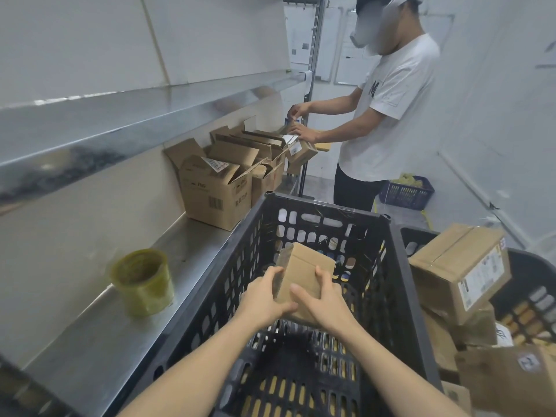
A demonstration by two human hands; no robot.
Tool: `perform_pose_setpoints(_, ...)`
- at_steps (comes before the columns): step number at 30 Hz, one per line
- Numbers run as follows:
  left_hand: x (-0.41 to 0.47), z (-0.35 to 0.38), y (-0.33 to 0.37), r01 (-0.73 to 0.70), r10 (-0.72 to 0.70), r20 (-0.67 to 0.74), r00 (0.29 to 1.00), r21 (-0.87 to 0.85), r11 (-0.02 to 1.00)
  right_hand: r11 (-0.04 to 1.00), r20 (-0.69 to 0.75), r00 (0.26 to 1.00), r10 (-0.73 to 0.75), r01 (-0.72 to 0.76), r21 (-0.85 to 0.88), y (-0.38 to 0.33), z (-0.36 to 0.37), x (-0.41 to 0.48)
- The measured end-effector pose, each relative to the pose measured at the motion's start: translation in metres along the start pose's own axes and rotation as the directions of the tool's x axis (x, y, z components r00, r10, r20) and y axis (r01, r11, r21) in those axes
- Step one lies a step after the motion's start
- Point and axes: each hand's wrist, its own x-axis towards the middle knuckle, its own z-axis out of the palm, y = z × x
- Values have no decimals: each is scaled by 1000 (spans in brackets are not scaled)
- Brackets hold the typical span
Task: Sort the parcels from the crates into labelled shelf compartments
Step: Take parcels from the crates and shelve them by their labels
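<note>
A small brown cardboard parcel (307,269) is held over the inside of a black slotted crate (391,266). My left hand (264,299) grips its left side and my right hand (319,302) grips its lower right edge, both closed around it. The parcel's underside is hidden by my fingers. The steel shelf (126,335) runs along the left, level with the crate's rim.
A yellowish plastic tub (143,281) stands on the shelf. Open cardboard boxes (216,188) sit further along it. Another person (388,115) stands at the far end handling a small box (301,152). More parcels (460,269) pile at the right. A blue basket (406,192) sits on the floor.
</note>
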Motion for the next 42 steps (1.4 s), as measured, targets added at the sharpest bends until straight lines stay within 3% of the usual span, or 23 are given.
perform_pose_setpoints(4, -3, 7, 5, -104, 107, -38, 994, 72, 992, 998, -72, 996, 52, -49, 32, 2, 3, -1)
perform_pose_setpoints(7, -3, 9, 7, -178, 178, 10, 984, 89, 980, 997, -124, 989, 79, -79, 10, 6, 5, 3)
perform_pose_setpoints(10, -1, 4, 11, -177, 180, 59, 982, -50, 983, 996, -153, 985, 82, -76, 50, 7, 0, 10)
perform_pose_setpoints(13, 1, -2, 14, -135, 159, 102, 982, -211, 968, 987, -91, 993, 78, -64, 146, 3, -3, 13)
perform_pose_setpoints(20, 3, -10, 18, -67, 130, 166, 978, -342, 937, 994, -104, 994, -31, 41, 98, 4, -8, 14)
perform_pose_setpoints(26, 1, -4, 15, -184, 202, 89, 975, -181, 966, 974, -77, 971, -227, 225, -37, 6, -6, 12)
perform_pose_setpoints(29, -1, -5, 18, -209, 228, 77, 971, -199, 957, 983, -25, 984, -174, 172, -65, 4, -5, 9)
perform_pose_setpoints(33, 3, -6, 15, -295, 310, 56, 949, -184, 938, 985, -85, 983, -161, 165, 45, 5, -6, 13)
perform_pose_setpoints(38, 6, -19, 22, -98, 171, 113, 979, -472, 876, 961, -133, 974, -182, 204, 184, 3, -8, 17)
perform_pose_setpoints(42, 8, -19, 17, -3, 77, 127, 989, -499, 866, 949, -98, 975, -199, 216, 231, 0, -7, 14)
